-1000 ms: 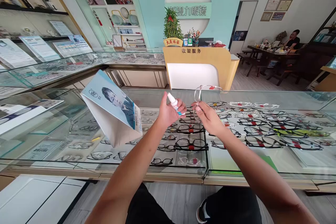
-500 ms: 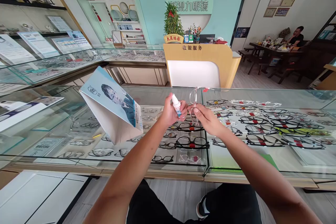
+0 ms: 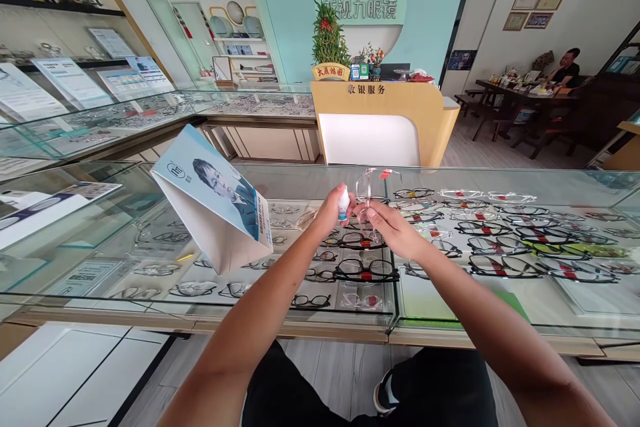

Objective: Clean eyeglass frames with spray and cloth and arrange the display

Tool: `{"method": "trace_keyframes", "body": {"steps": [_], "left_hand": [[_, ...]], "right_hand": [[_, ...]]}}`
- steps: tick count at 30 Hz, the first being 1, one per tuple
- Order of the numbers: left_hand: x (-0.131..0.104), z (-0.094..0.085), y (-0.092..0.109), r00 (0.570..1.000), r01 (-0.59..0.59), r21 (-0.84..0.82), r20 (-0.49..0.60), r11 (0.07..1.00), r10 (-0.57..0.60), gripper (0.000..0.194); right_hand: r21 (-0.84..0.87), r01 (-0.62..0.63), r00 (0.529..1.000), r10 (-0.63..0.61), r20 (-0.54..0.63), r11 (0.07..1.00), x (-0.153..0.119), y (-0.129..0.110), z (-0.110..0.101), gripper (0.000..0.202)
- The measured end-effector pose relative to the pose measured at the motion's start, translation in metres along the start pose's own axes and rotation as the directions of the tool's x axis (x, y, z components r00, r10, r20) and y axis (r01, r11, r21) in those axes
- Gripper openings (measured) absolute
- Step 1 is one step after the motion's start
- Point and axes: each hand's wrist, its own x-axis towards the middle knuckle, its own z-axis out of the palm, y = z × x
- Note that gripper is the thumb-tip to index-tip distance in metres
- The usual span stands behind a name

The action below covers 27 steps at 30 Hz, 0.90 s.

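Observation:
My left hand [image 3: 331,209] is closed around a small white spray bottle [image 3: 343,205], with the thumb up by its top. Just to its right, my right hand [image 3: 389,223] pinches a pair of clear-framed eyeglasses [image 3: 369,188] between thumb and fingers. The glasses are held upright on their side, with a red tag [image 3: 385,174] on the far part. Bottle and glasses are close together above the glass display counter [image 3: 280,177]. Part of the lower lens is behind my fingers.
Rows of eyeglasses [image 3: 484,229] lie inside the counter. A tented cardboard sign [image 3: 215,197] stands on the glass to the left. Across the aisle is a wooden cashier desk [image 3: 435,107] with a plant [image 3: 329,37]. A person [image 3: 567,70] sits at a far table.
My left hand has turned the spray bottle more upright and moved it slightly right, with the thumb now at its top. The glasses have shifted a little left and tilted.

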Motion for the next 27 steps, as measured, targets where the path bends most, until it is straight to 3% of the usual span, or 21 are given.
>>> {"method": "trace_keyframes", "body": {"steps": [3, 11, 15, 19, 23, 27], "left_hand": [[0.002, -0.002, -0.004, 0.998, -0.046, 0.059, -0.049, 0.997, 0.049, 0.086], [0.000, 0.003, 0.002, 0.998, -0.051, 0.041, 0.024, 0.998, 0.050, 0.086], [-0.003, 0.004, 0.003, 0.998, -0.065, 0.080, -0.008, 0.995, 0.066, 0.086], [-0.007, 0.004, 0.001, 0.992, -0.101, 0.223, 0.102, 0.970, 0.080, 0.082], [-0.012, 0.009, -0.002, 0.987, -0.107, 0.251, 0.146, 0.962, 0.072, 0.078], [-0.009, 0.005, -0.001, 0.989, -0.103, 0.221, 0.124, 0.970, 0.077, 0.081]], "right_hand": [[0.015, 0.007, 1.000, -0.007, 0.013, 1.000, 0.000, -0.001, 0.001, 0.063], [0.058, -0.005, 1.000, 0.004, 0.030, 0.998, 0.000, 0.000, 0.002, 0.066], [0.088, -0.025, 0.998, 0.029, -0.050, 0.996, 0.004, 0.004, -0.004, 0.069], [0.119, -0.070, 0.981, 0.090, -0.170, 0.990, 0.006, 0.008, -0.009, 0.074], [0.097, -0.101, 0.975, 0.118, -0.186, 0.990, 0.006, 0.010, -0.010, 0.078], [0.120, -0.105, 0.974, 0.127, -0.186, 0.987, 0.006, 0.007, -0.011, 0.076]]}}
